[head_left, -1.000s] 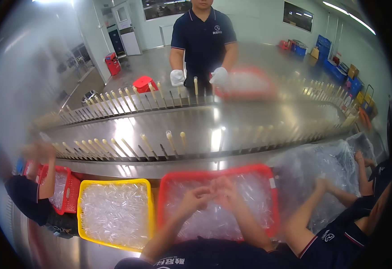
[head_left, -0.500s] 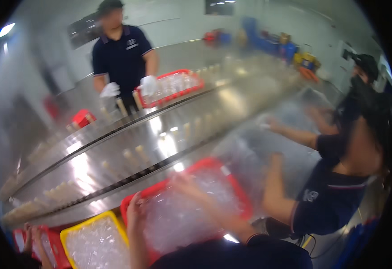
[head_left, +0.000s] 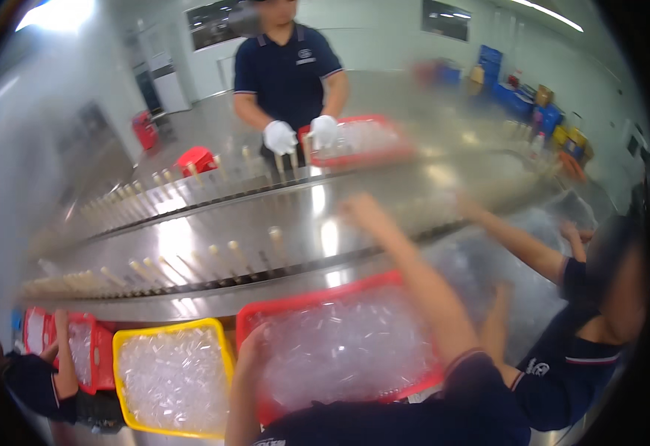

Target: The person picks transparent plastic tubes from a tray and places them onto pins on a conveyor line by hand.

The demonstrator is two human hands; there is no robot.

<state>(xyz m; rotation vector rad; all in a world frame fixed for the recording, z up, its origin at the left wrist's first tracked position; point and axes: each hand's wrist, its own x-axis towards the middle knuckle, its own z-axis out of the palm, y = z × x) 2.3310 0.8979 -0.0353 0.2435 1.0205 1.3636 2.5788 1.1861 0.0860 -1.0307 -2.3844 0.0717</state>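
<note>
A red basket [head_left: 321, 311] in front of me is heaped with small clear plastic tube-like pieces [head_left: 354, 346]. My left hand [head_left: 256, 340] is at the basket's left side, beside the heap, with its fingers curled; blur hides what they hold. Stretched forward past the basket, my right hand [head_left: 363, 212] is over the metal conveyor line [head_left: 250, 230]. Motion smears its fingers, and I cannot see anything in them. Cream-coloured upright pegs [head_left: 275, 238] stand in a row along the line's near chain, to the left of my right hand.
A yellow basket [head_left: 172, 379] of clear pieces stands left, with smaller red baskets [head_left: 83, 349] beyond it. Across the line, a person in white gloves [head_left: 280, 137] works by a red basket [head_left: 362, 141]. A co-worker's arm [head_left: 518, 241] reaches over a large clear bag [head_left: 451, 260] at right.
My right hand has gone from above the clear pieces out over the conveyor line. My left hand stays at the basket's left side. The whole view has shifted, and surrounding things appear farther right.
</note>
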